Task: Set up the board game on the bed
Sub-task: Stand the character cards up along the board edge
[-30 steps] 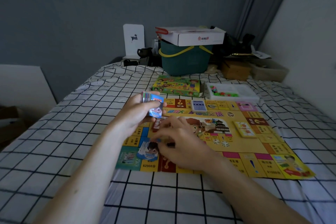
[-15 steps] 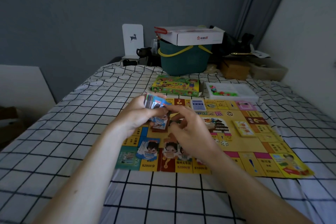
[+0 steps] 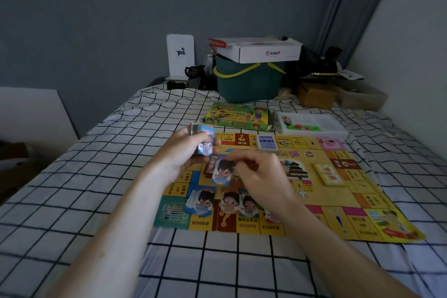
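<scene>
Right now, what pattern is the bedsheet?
White with a black grid check bedsheet, clearest in the head view.

Green basket point(image 3: 250, 84) under a white carton point(image 3: 260, 50), deer-print stand point(image 3: 180, 55), dark teapot point(image 3: 193, 72), brown box point(image 3: 315, 95).

Yellow game board point(image 3: 321, 201) flat on the checked bed point(image 3: 72, 189). Left hand point(image 3: 183, 152) grips a card stack point(image 3: 203, 139) above the board's left edge; right hand point(image 3: 263, 179) pinches a single card point(image 3: 221, 170) just beside it. Three card piles point(image 3: 229, 203) line the near edge — one die point(image 3: 302, 194) near centre. Game box point(image 3: 238, 116) and parts tray point(image 3: 314, 124) behind.
</scene>
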